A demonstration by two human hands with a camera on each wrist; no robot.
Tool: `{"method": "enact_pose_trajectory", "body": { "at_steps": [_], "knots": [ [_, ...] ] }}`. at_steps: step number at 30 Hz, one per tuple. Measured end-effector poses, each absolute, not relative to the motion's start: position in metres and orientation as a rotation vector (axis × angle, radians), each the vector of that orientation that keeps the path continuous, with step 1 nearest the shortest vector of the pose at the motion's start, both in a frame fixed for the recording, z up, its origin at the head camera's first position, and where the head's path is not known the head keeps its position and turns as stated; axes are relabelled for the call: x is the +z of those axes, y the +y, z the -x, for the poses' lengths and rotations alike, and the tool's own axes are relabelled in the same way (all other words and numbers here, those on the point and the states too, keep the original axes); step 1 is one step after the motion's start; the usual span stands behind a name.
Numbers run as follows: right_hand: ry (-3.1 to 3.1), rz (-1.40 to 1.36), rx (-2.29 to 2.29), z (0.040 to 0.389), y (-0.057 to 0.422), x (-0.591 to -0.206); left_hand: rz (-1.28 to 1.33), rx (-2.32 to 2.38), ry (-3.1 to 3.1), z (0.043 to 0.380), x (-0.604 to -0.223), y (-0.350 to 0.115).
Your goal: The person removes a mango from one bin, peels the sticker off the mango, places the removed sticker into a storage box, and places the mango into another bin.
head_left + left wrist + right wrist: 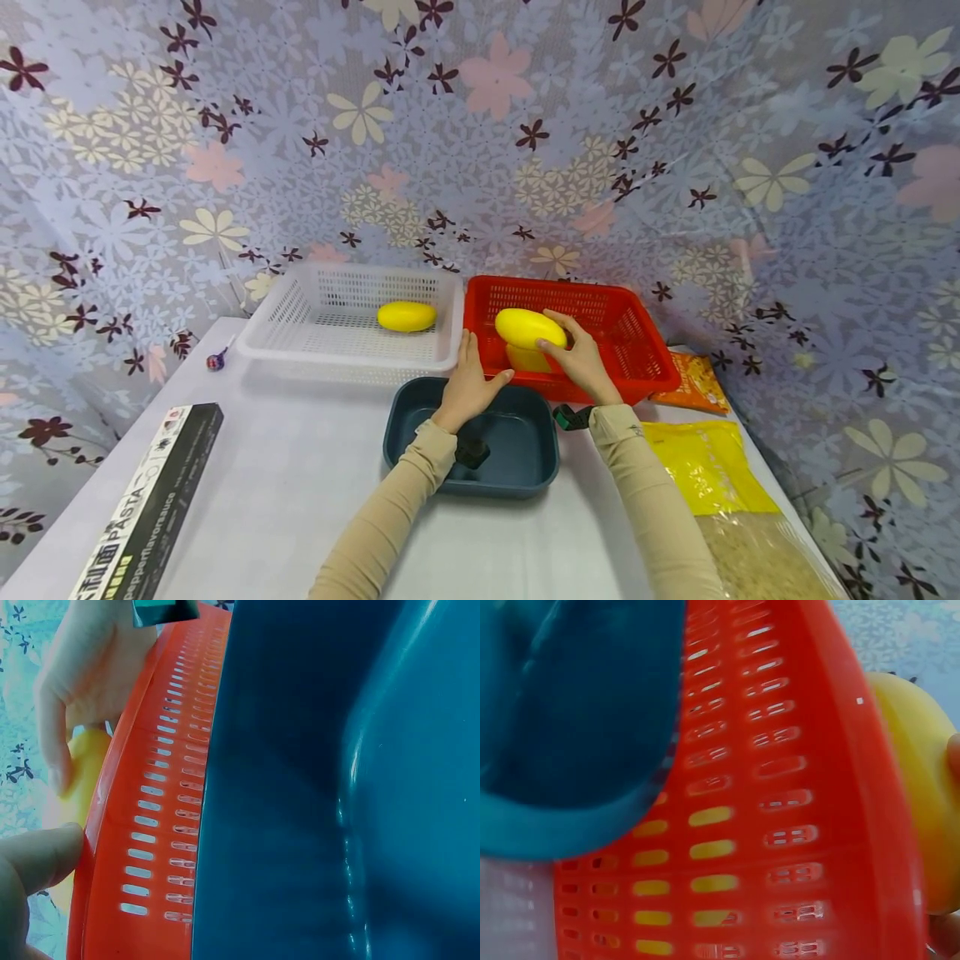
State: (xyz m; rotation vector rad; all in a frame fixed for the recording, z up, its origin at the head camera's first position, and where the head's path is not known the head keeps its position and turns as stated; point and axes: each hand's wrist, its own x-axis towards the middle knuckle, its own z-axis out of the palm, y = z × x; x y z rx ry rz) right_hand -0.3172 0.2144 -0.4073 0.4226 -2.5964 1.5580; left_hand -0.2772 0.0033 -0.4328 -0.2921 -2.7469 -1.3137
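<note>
My right hand (583, 358) grips a yellow oval fruit (528, 327) between thumb and fingers, above the near side of the red basket (637, 333). Beneath it, inside that basket, a yellow thing (527, 358) shows partly, also through the slots in the right wrist view. With straight fingers, my left hand (468, 387) lies where the red basket meets the white basket (285, 354), its thumb at the red rim. A second yellow oval fruit (407, 317) lies in the white basket. Below my left forearm stands a dark teal basin (525, 450).
A black pasta box (180, 475) lies at the left, with a lollipop (216, 362) behind it. On the right are an orange packet (697, 383) and a large yellow and clear bag (712, 467). A flowered cloth (480, 167) hangs behind the table.
</note>
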Motion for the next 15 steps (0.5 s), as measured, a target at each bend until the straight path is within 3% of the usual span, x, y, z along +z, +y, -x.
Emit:
{"method": "enact_pose_trajectory", "body": {
  "at_steps": [15],
  "knots": [
    [-2.749, -0.426, 1.355, 0.3236, 0.2071, -0.4073, 0.287, -1.3, -2.753, 0.2765, -0.4323, 0.0029]
  ]
}}
